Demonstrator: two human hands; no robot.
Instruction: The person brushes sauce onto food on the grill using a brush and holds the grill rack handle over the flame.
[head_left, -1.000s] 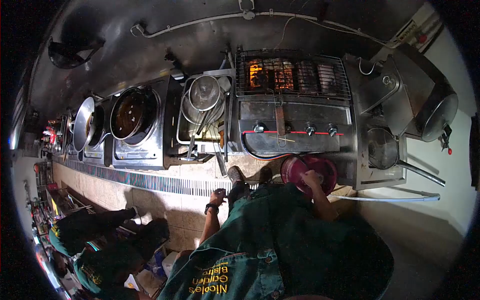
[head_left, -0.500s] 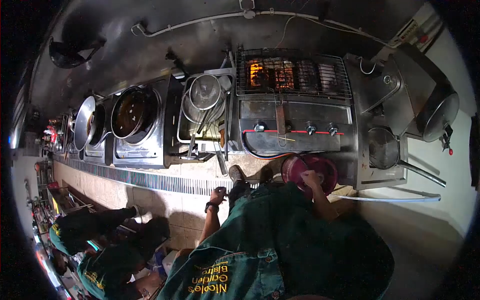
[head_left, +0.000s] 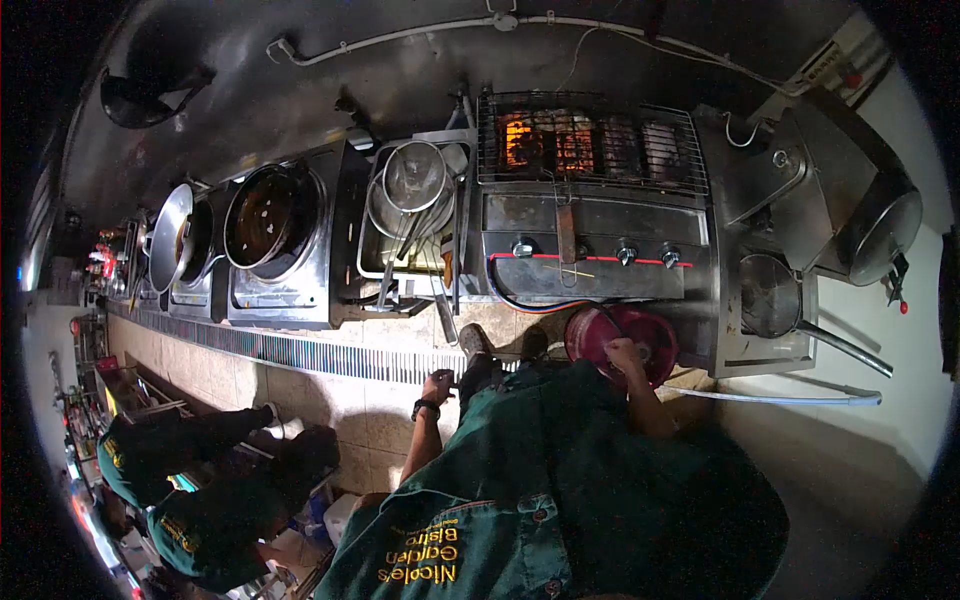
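My right hand (head_left: 625, 355) is over the dark red round basin (head_left: 655, 335) on the floor in front of the grill, its fingers closed round a thin dark handle or stick, too small to name. My left hand (head_left: 437, 385), with a watch at the wrist, hangs beside my leg, fingers curled; whether it holds anything is hard to tell. Above the basin stands the grill (head_left: 600, 230) with knobs and a red line on its front. A wire grill basket (head_left: 590, 145) lies over glowing orange heat, its handle (head_left: 566, 232) pointing towards me.
Strainers (head_left: 414, 176) and utensils lie in a tray left of the grill. Farther left are a dark pan (head_left: 270, 218) and a metal wok (head_left: 170, 238). A fryer basket (head_left: 768, 295) and hose (head_left: 800, 397) are at right. Two people in green (head_left: 210, 530) are at lower left.
The view has shifted slightly. The people at lower left have moved their arms a little. My hands hold nearly the same positions.
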